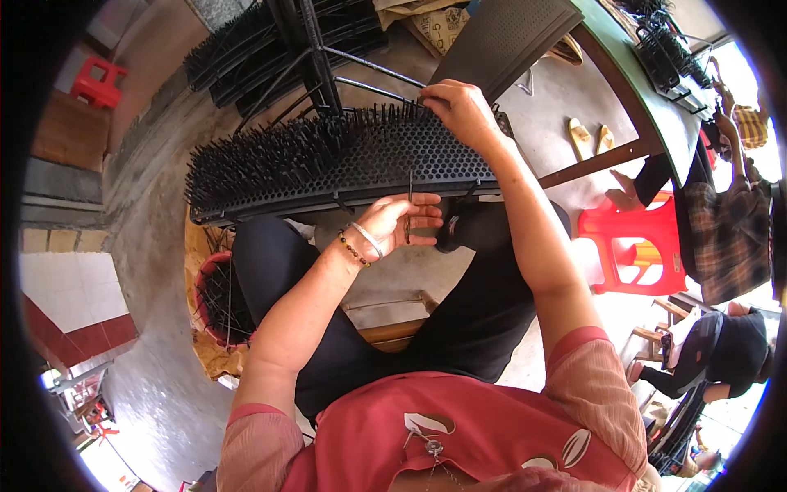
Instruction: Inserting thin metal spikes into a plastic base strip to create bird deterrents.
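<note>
Across my knees lies a long black perforated board (402, 152), tilted. Dense thin black pegs (254, 168) stand on its left part and along its far edge, while bare holes show on the right part. My right hand (461, 113) reaches over the board's far right edge, thumb and fingers pinched together; whatever is between them is too small to make out. Below the near edge is my left hand (402, 220), palm turned up and fingers partly stretched. A thin dark rod (411, 184) is held upright at its fingers, its top in front of the board.
Black racks of similar pegs (328, 37) stand behind the board beside a metal frame (316, 61). A red basket (217, 299) of dark thin pieces is at my left knee. Right are a green-topped table (656, 107), a red stool (635, 238) and other people.
</note>
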Demonstrator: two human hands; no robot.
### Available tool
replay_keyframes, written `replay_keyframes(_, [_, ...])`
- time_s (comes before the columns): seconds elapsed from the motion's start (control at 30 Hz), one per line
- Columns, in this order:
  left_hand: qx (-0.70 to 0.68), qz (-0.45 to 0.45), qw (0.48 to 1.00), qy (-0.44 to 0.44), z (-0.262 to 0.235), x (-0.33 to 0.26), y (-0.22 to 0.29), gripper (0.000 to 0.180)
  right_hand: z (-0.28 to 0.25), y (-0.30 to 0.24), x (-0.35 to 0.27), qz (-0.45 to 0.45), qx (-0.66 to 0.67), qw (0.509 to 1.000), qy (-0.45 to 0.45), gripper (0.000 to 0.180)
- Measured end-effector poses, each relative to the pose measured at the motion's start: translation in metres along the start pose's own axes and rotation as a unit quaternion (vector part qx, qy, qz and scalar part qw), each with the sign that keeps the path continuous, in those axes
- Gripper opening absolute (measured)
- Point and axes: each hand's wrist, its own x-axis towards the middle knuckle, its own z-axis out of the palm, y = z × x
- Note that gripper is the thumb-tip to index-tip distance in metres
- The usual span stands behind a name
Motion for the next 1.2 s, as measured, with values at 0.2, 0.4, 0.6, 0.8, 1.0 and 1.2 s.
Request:
replay_keyframes(0.2, [0.001, 0.006, 1.0, -0.002, 0.0, -0.002, 0.001, 0.035, 0.002, -0.007, -0.002, 0.009, 0.004, 1.0, 0.003, 0.015])
replay_keyframes(0.4, [0.001, 0.008, 1.0, -0.002, -0.001, -0.004, 0.002, 0.035, 0.003, -0.011, -0.004, -0.006, -0.013, 0.999, 0.032, 0.014])
replay_keyframes(0.6, [0.002, 0.007, 1.0, -0.002, -0.001, -0.003, 0.001, 0.035, -0.001, -0.011, -0.006, 0.059, -0.046, 0.997, 0.032, 0.012])
replay_keyframes(0.8, [0.003, 0.007, 1.0, -0.006, -0.002, -0.002, -0.001, 0.034, 0.002, -0.013, -0.004, 0.058, 0.0, 0.997, 0.048, 0.011])
replay_keyframes(1.0, [0.007, 0.008, 1.0, 0.0, -0.001, -0.003, 0.0, 0.034, -0.001, -0.019, -0.005, -0.008, -0.055, 0.997, 0.048, 0.011])
replay_keyframes(1.2, [0.002, 0.003, 1.0, -0.004, 0.0, -0.003, 0.0, 0.034, 0.003, -0.013, -0.007, 0.014, -0.03, 0.998, 0.046, 0.014])
